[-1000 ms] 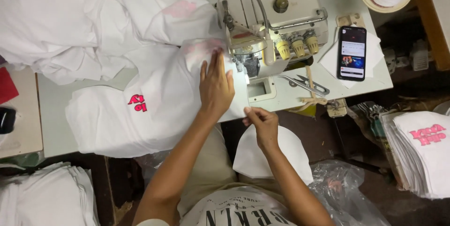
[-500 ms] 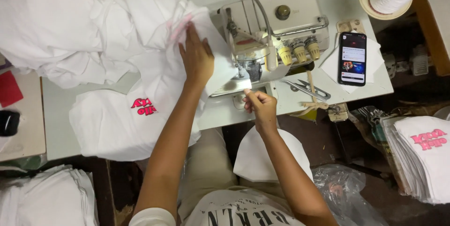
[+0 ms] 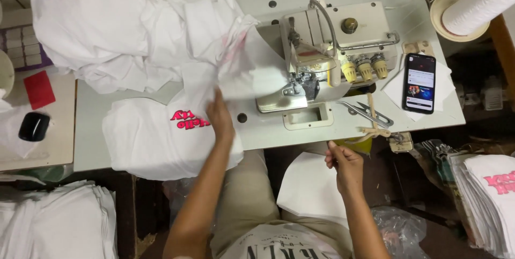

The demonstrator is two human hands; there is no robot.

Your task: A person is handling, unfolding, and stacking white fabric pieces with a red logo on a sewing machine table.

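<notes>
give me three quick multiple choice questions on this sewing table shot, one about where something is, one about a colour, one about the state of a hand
1. Where does the phone lie?
A. right of the sewing machine
B. on the white garment
C. on the floor

2. What colour is the print on the garment under the left hand?
A. green
B. pink
C. black

3. What is the right hand doing?
A. lying flat on the phone
B. gripping the scissors
C. held below the table edge, fingers closed

Answers: 1 A, the phone rests on white paper beside the machine. 2 B, the lettering is pink. 3 C, the hand sits below the table's front edge, off the tabletop.
</notes>
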